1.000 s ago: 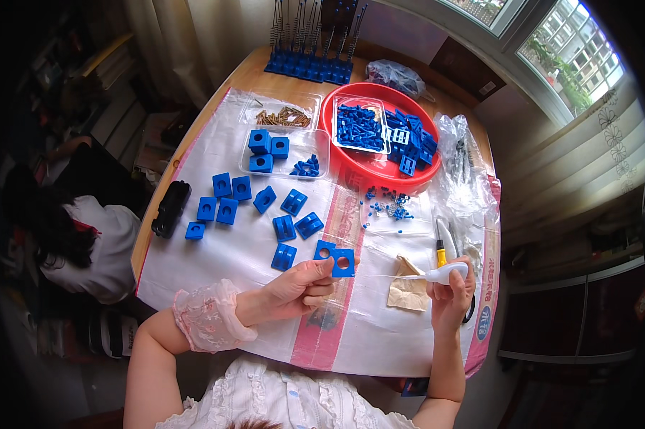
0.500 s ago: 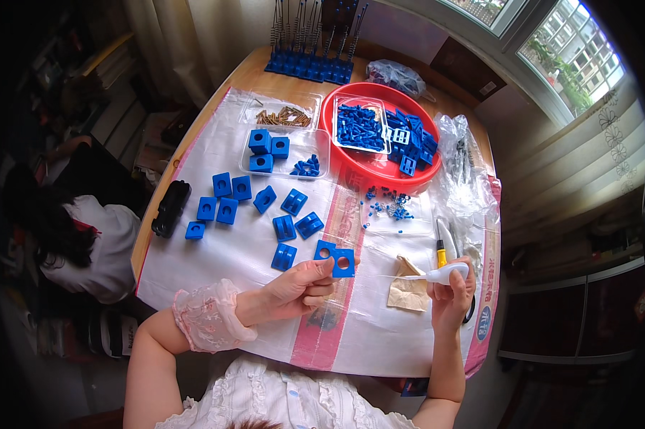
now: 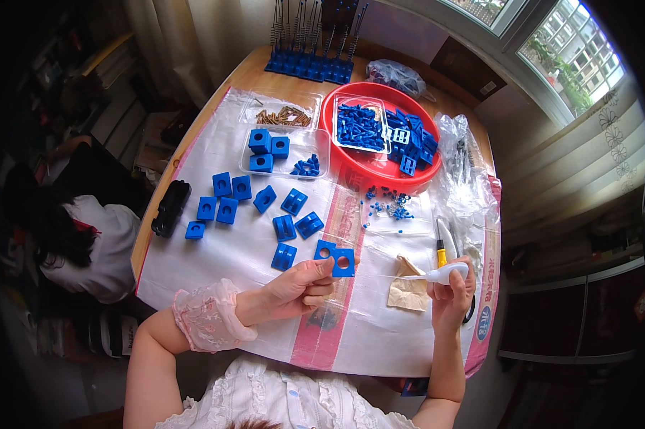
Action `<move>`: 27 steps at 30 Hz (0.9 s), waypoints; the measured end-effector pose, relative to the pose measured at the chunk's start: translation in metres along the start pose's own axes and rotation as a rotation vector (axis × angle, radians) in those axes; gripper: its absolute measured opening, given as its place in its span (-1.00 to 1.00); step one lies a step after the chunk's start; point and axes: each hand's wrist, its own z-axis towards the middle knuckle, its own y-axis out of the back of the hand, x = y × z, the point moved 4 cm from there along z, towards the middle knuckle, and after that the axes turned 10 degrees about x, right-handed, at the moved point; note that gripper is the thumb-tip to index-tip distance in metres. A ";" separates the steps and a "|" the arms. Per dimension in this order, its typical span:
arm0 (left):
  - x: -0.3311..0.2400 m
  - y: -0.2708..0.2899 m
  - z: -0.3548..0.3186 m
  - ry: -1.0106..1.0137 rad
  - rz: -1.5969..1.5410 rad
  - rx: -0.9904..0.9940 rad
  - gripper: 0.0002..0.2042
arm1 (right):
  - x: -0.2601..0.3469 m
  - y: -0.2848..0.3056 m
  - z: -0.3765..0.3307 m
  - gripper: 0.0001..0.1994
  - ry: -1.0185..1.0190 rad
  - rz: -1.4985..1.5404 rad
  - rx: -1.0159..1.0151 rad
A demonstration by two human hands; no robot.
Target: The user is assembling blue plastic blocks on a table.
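Between thumb and fingers, my left hand (image 3: 297, 288) pinches a square blue plastic piece (image 3: 349, 271) with a round hole. Just behind it is another blue piece with a hole (image 3: 319, 246); I cannot tell whether the two touch. My right hand (image 3: 452, 294) is closed around a small white squeeze bottle (image 3: 447, 273). Its long thin nozzle (image 3: 394, 277) points left toward the held piece, with a gap between them. Under the nozzle lies a folded tan cloth or paper (image 3: 407, 294). A yellow-handled screwdriver (image 3: 441, 253) rests beyond the bottle.
Several blue blocks (image 3: 227, 211) stand left of centre, near a black case (image 3: 170, 209). Clear trays hold brass-coloured pins (image 3: 285, 117) and blue parts (image 3: 307, 166). A red basin (image 3: 372, 174), plastic bags (image 3: 467, 168) and a rod rack (image 3: 309, 66) are farther back. Another person sits at left.
The blue piece in my left hand has tilted very slightly. My right hand and the bottle are almost still.
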 end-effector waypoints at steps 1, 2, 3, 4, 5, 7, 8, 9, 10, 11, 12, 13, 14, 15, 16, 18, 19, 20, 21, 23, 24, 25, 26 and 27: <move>0.000 0.001 0.000 0.001 -0.005 0.001 -0.68 | 0.000 0.000 0.000 -0.86 -0.001 0.001 -0.001; 0.000 0.002 0.000 0.003 -0.009 0.003 -0.68 | 0.000 0.000 0.000 -0.86 -0.001 0.002 -0.002; 0.000 0.002 0.000 0.001 -0.010 0.001 -0.68 | 0.000 0.000 0.000 -0.86 -0.001 0.000 -0.001; 0.001 0.001 0.000 -0.001 -0.010 -0.001 -0.68 | 0.000 0.001 0.000 -0.86 -0.001 -0.002 0.001; 0.001 0.001 0.000 -0.003 -0.010 -0.003 -0.68 | 0.000 0.001 0.000 -0.86 -0.001 -0.005 0.002; 0.000 0.000 0.000 -0.003 -0.006 -0.006 -0.70 | 0.001 -0.001 0.000 -0.86 0.002 -0.004 0.002; 0.000 0.000 0.000 -0.003 -0.004 -0.008 -0.70 | 0.001 -0.002 0.000 -0.86 0.003 -0.004 0.002; 0.000 0.000 0.000 -0.005 -0.002 -0.005 -0.71 | 0.001 -0.001 0.000 -0.86 0.005 -0.003 0.002; 0.000 0.000 0.000 -0.008 0.000 -0.002 -0.71 | 0.001 0.000 0.000 -0.86 0.006 -0.002 0.002; -0.001 0.000 0.000 -0.011 0.002 0.001 -0.71 | 0.000 0.001 0.000 -0.86 0.007 -0.001 0.002; -0.001 0.000 0.000 -0.010 0.005 0.000 -0.72 | 0.000 0.002 0.000 -0.86 0.006 -0.001 0.003; -0.001 0.000 0.000 -0.010 0.008 0.000 -0.72 | -0.001 0.003 -0.001 -0.86 0.006 0.000 0.005; -0.001 0.000 0.000 -0.009 0.011 -0.001 -0.72 | -0.001 0.003 -0.001 -0.85 0.005 0.001 0.006; -0.001 0.000 0.000 -0.007 0.012 0.001 -0.71 | -0.001 0.003 0.000 -0.86 0.006 -0.001 0.007; -0.001 0.000 0.000 -0.004 0.014 0.003 -0.71 | -0.001 0.002 0.000 -0.86 0.007 -0.002 0.007; -0.001 0.000 0.000 -0.002 0.017 0.002 -0.70 | -0.001 0.002 0.000 -0.86 0.005 -0.004 0.006; -0.001 -0.001 0.000 -0.003 0.018 -0.001 -0.69 | -0.001 0.001 0.000 -0.86 0.002 -0.004 0.004; -0.001 -0.001 0.000 -0.003 0.020 -0.003 -0.68 | 0.000 0.001 0.000 -0.86 -0.001 -0.005 0.002; -0.001 -0.002 -0.001 -0.002 0.023 -0.003 -0.67 | 0.000 0.001 0.000 -0.86 -0.001 -0.003 0.002; -0.001 -0.002 0.000 0.000 0.027 -0.003 -0.66 | 0.000 0.001 0.000 -0.86 -0.003 -0.001 0.001; -0.002 -0.003 -0.001 0.001 0.030 -0.002 -0.67 | 0.000 0.000 0.000 -0.86 0.000 -0.002 0.001; -0.002 -0.005 -0.001 0.002 0.034 -0.002 -0.67 | 0.001 0.000 0.000 -0.86 0.003 -0.003 0.001; -0.003 -0.006 -0.001 0.003 0.038 -0.001 -0.68 | 0.001 0.000 0.000 -0.86 0.006 -0.005 0.001; -0.002 -0.004 -0.001 0.001 0.034 0.003 -0.68 | 0.001 0.000 0.000 -0.86 0.005 -0.004 0.004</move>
